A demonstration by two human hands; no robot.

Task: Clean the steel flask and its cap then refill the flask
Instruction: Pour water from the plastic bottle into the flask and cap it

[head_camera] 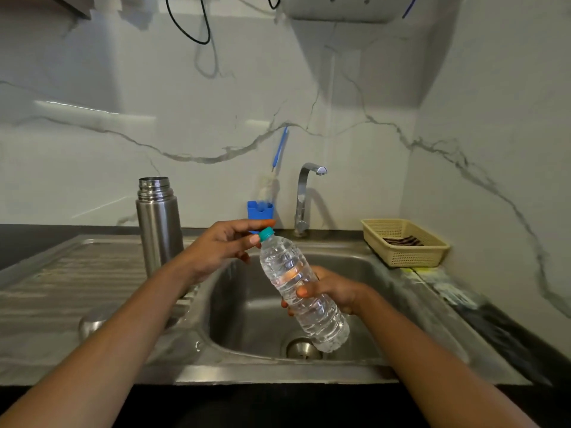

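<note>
A: What is the surface here?

B: A steel sink [247, 307] set into a dark worktop [513, 347], with a ribbed draining board [71, 273] on its left. A white wall [185, 118] with grey marble veins runs behind and turns a corner on the right.

A: And the flask?

B: The flask [159, 223] stands upright and uncapped on the draining board, by the basin's back left corner. A rounded steel piece [92, 324] lies nearer the front edge, half hidden by the left forearm. I cannot tell if it is the cap.

A: The hands?

B: Both are over the basin. The right hand [335, 291] is wrapped round the middle of a clear water bottle [279, 261], which tilts with its neck up and to the left. The left hand [221, 247] pinches the bottle's teal top [266, 233] between thumb and forefinger.

A: Anything else?

B: A tap [304, 196] stands at the back rim, with a brush [273, 180] in a blue holder [260, 210] beside it. A cream basket [404, 254] holding a dark cloth [401, 241] sits on the right. A white unit [336, 7] and a black cable [191, 29] hang on the wall above.
</note>
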